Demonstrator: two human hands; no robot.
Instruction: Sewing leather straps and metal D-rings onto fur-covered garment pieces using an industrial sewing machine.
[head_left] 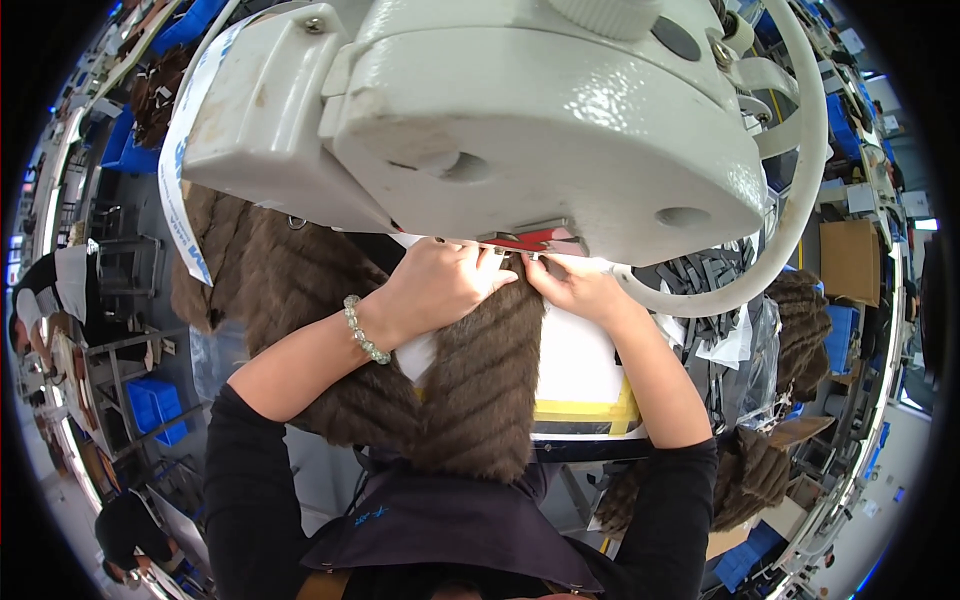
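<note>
A large white sewing machine head [540,150] fills the upper middle and hides its own needle area. Beneath its lower edge, my left hand [447,283] and my right hand [578,286] pinch the far end of a brown fur piece [480,380] with slanting ribs. The fur runs from between my fingers back toward my body, over the near edge of the table. More of the brown fur [290,290] lies under and left of my left forearm, which wears a bead bracelet. My fingertips are partly covered by the machine.
A white work surface [575,370] edged with yellow tape lies under my right forearm. Right of it are several black strips [705,290] and brown fur pieces [750,470]. A thick pale hose [800,220] loops down on the right. Blue bins and people at benches line both sides.
</note>
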